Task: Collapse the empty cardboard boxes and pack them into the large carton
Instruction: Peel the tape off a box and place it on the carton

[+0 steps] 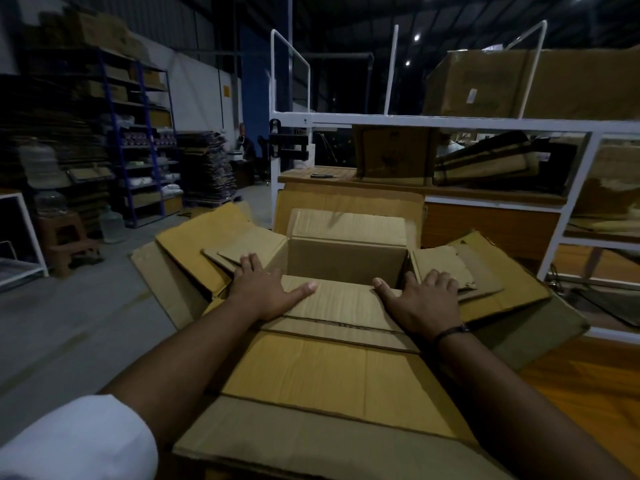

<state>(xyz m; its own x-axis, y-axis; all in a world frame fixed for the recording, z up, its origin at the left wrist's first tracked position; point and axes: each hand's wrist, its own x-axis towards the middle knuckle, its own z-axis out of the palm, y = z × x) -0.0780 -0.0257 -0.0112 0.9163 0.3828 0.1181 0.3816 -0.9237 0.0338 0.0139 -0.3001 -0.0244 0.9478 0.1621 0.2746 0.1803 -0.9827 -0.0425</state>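
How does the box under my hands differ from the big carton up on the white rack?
The open box has splayed flaps under the left hand and right hand; the rack carton sits untouched. The carton bears a pale label; the box shows none. Both are brown cardboard.

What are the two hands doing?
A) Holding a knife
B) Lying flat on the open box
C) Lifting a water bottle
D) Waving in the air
B: the left hand and the right hand both lie flat on the near flap of the open box, holding nothing.
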